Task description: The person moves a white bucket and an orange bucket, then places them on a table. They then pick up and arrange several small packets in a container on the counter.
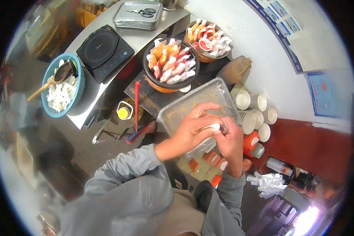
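Observation:
Close together in front of my body, my left hand and my right hand grip one small item between them. Its white cap pokes out between my fingers; the rest, apparently a spouted pouch, is mostly hidden by both hands. Below them lies a clear plastic tub with brownish residue on its bottom. Beyond the tub, a black bowl holds several upright pouches with white caps, filled in orange, red and pale colours. A second bowl behind it holds more such pouches and a round red-and-white item.
Stacked pale bowls stand right of the tub. On the metal counter are an induction cooker and trays with scissors. A blue basin of white pieces stands left, near a red-handled brush and a yellow-capped jug.

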### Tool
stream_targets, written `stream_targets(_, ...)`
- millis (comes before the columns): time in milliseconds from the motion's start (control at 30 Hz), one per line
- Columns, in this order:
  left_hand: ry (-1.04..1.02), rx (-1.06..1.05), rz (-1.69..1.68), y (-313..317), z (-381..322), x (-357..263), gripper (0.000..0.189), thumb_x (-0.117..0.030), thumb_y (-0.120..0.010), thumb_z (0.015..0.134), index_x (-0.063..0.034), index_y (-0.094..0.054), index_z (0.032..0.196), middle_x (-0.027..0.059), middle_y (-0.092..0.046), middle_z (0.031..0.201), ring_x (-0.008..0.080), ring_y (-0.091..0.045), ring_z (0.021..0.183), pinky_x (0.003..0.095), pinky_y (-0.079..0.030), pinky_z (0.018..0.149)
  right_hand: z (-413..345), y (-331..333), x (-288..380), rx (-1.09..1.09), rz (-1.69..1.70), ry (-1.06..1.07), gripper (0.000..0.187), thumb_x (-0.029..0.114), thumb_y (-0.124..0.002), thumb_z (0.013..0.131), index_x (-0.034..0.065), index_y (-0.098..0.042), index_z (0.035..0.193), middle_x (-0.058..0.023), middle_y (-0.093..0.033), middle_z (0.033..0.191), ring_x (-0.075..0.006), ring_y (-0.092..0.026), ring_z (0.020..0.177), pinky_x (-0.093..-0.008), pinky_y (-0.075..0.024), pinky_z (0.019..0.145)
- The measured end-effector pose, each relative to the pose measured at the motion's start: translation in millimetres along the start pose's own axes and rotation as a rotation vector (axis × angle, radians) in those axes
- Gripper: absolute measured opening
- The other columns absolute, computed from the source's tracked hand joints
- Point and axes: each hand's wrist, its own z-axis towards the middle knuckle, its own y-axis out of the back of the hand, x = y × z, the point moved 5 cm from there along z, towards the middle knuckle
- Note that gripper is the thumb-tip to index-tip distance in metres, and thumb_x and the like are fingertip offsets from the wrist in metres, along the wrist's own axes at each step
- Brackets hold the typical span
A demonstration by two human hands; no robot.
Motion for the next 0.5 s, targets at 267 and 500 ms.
stream_targets(267, 0.391, -0.233, -0.16, 108, -5, 76, 0.048, -0.041, -0.046, 0.103, -0.0027, -0.056, 0.13, 0.0147, -0.055, 0.132, 0.0238, -0.057, 0.12, 0.0382, -0.049, 0.098, 60, -23, 26, 0.075, 0.238, -0.02, 0.02, 0.002, -0.074, 0.08, 0.0016, -0.064, 0.097, -0.0004, -0.062, 0.09, -0.0066, -0.053, 0.078, -0.0235, -0.0426, 0.065)
stream_targets(500, 0.74, -0.234, -0.667, 116, -24, 120, 0.044, -0.038, -0.048, 0.103, -0.0052, -0.053, 0.132, 0.0107, -0.062, 0.121, 0.0175, -0.064, 0.105, 0.0297, -0.057, 0.073, 100, -33, 44, 0.047, -0.385, 0.189, 0.023, 0.01, -0.079, 0.075, 0.0046, -0.068, 0.094, -0.0067, -0.056, 0.084, -0.0213, -0.056, 0.073, -0.0316, -0.0451, 0.065)
